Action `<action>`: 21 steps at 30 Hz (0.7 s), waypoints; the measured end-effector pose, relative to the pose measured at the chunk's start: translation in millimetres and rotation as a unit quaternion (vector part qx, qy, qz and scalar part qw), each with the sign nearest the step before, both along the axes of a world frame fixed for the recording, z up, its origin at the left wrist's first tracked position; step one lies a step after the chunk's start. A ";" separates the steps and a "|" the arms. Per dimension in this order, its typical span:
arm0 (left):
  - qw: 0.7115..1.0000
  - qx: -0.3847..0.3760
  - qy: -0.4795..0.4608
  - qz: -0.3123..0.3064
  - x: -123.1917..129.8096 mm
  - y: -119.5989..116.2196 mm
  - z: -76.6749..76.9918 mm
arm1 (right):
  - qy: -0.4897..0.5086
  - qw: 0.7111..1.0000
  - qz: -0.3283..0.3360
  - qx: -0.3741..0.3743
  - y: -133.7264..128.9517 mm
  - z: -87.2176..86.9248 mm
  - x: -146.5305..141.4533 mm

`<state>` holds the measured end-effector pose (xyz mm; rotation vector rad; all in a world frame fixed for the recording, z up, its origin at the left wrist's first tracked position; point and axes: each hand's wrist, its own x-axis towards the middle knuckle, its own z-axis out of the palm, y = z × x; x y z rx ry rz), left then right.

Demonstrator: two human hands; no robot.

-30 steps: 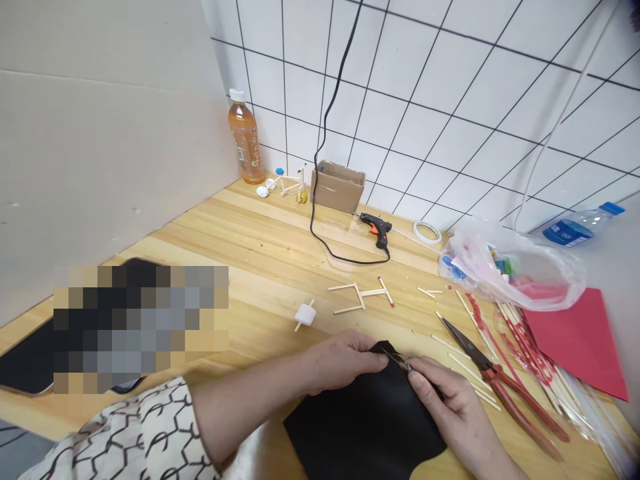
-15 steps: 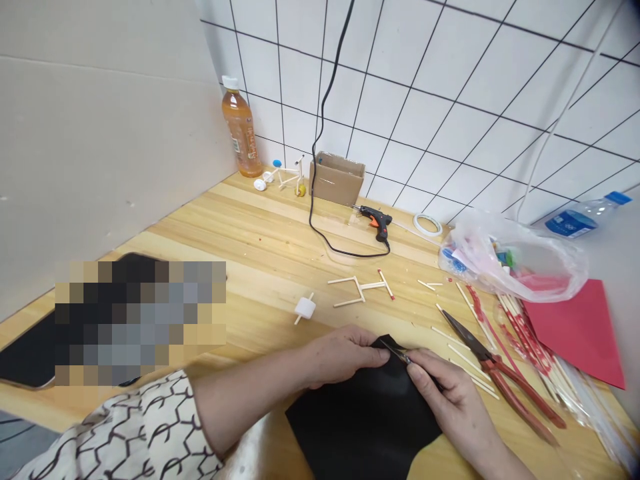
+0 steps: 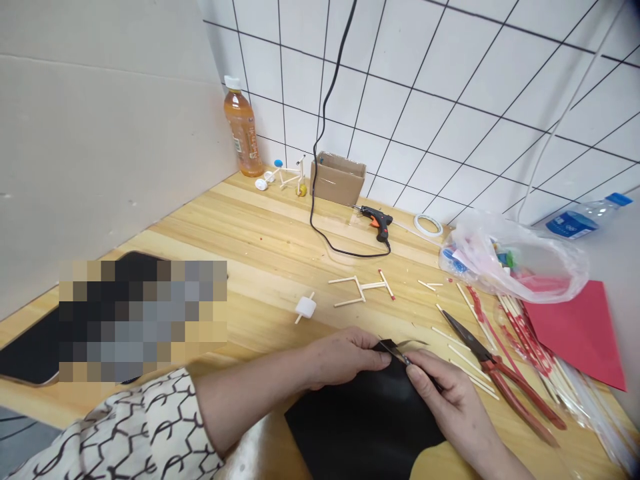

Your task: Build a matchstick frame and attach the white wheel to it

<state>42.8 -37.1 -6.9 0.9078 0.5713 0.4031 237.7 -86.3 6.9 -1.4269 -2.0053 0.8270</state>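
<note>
A black sheet (image 3: 365,427), smooth and slightly shiny, hangs over the table edge nearest me. Its top edge is pinched between the thumb and fingers of my left hand (image 3: 350,357). My right hand (image 3: 445,387) is closed around small scissors (image 3: 395,351); their thin metal blades lie across the sheet's top corner, and the handles are mostly hidden in my fingers. A narrow dark strip (image 3: 413,343) curls away from that corner beside the blades. Beyond my hands lie a matchstick frame (image 3: 367,285) and a white square piece (image 3: 305,307) with a stick through it.
Large red-handled scissors (image 3: 493,365), loose sticks and red paper (image 3: 580,333) lie right. Farther back are a glue gun (image 3: 376,223) with its black cord, a tape roll (image 3: 428,225), a plastic bag (image 3: 520,257), a cardboard box (image 3: 339,180) and an orange drink bottle (image 3: 243,133).
The narrow strip at the sheet's top corner now stands out farther to the right, over my right fingers. The scissor blades look slightly more spread. Both hands have stayed almost in place.
</note>
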 end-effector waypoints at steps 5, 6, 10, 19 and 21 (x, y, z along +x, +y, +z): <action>1.000 0.006 -0.003 0.000 0.6 0.1 -4.5 | -0.009 1.000 -0.005 0.004 -0.7 -1.3 0.0; 1.000 0.009 -0.003 -0.001 0.8 0.1 -5.5 | -0.010 1.000 -0.007 0.006 -0.8 -1.7 -0.1; 1.000 0.015 0.006 -0.003 1.5 0.0 -7.5 | -0.006 1.000 -0.008 0.013 -1.4 -1.7 -0.3; 1.000 0.017 0.017 0.000 2.5 0.3 -3.9 | 0.000 1.000 0.007 0.005 -0.7 -2.4 0.8; 1.000 0.017 0.010 -0.003 2.4 -0.2 -4.2 | 0.004 1.000 0.011 0.009 -0.2 -3.1 0.7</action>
